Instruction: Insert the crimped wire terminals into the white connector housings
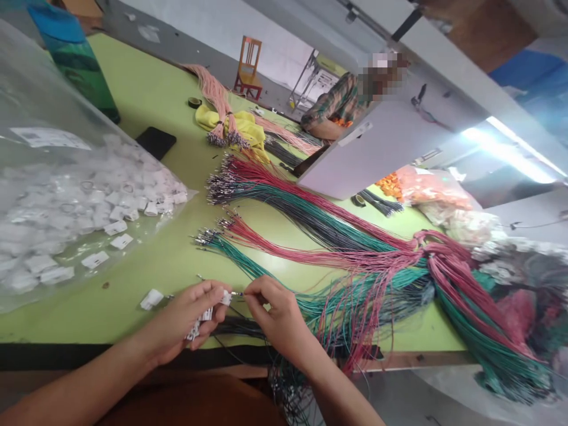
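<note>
Head view, the only one. Left hand is sitting left of lower centre, thumb and forefinger clamped on a white plug; its other fingers are curling round spare plugs in the palm. Right hand is sitting just right of it, thumb and forefinger pinched together on a wire, close behind the metal tip. Tip is pointing at the plug's right-hand end, lower centre of frame. Can't tell whether it's partly in or only meeting the edge (wire colour isn't reading clearly there either).

My take on doing this step well: keep the grip short behind the tip so the wire isn't buckling; hold plug and tip in one straight line; check the slot and the tip's rotation before pushing; push steadily, then give a light tug to check the seat. Spares are probably crowding the left fingers, so fewer in the palm may be steadier.

Nearby: a loose plug is lying left of the left hand, green wires are fanning out above the right hand, and a bag of plugs is filling the left side.
</note>
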Demonstrator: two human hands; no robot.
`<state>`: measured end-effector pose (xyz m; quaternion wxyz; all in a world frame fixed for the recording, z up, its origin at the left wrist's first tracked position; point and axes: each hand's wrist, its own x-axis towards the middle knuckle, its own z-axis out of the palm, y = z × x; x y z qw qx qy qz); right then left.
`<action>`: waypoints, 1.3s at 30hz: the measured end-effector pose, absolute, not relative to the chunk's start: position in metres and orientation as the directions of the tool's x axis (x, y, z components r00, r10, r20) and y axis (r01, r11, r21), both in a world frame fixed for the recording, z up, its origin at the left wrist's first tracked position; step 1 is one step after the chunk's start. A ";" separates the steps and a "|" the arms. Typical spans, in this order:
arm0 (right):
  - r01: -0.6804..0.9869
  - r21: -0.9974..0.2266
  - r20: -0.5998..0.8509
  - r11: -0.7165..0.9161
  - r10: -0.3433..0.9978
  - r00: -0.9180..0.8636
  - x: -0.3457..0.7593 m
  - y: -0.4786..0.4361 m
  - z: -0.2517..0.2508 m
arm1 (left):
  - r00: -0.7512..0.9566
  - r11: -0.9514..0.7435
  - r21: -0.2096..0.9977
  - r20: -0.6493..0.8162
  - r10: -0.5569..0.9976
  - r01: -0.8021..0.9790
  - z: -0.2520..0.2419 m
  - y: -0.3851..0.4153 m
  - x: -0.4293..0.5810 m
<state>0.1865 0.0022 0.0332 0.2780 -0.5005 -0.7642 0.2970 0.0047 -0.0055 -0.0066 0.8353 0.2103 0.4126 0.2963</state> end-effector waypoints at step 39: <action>0.691 -0.605 0.083 0.396 0.895 -0.439 0.184 0.001 0.038 | 0.467 0.702 0.666 -0.552 0.691 -0.253 -0.006 -0.006 0.007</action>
